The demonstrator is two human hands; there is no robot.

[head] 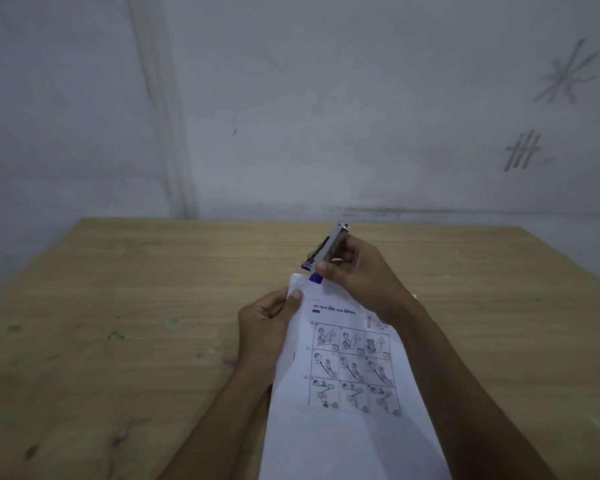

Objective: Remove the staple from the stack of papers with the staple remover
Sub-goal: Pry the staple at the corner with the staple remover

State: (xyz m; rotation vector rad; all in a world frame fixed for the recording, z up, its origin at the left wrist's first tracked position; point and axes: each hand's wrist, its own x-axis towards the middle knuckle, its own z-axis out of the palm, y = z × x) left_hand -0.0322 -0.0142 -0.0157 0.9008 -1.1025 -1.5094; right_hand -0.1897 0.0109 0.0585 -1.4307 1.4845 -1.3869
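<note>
While my left grip (267, 327) pinches the stack of papers (347, 393) near its top corner, right grip (357, 271) holds the staple remover (326, 249) there; I'd slide tip flat under staple, lever gently.

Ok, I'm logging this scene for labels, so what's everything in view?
stack of papers: one, white with black drawings, centre, over the table.
staple remover: one, silver and purple, at the papers' top corner.
table: one, light wood, under the papers.
wall: one, grey-white, behind the table.
scribbled marks: two, grey, on the wall at right.
left hand: one, grips the papers' left edge.
right hand: one, grips the staple remover.
</note>
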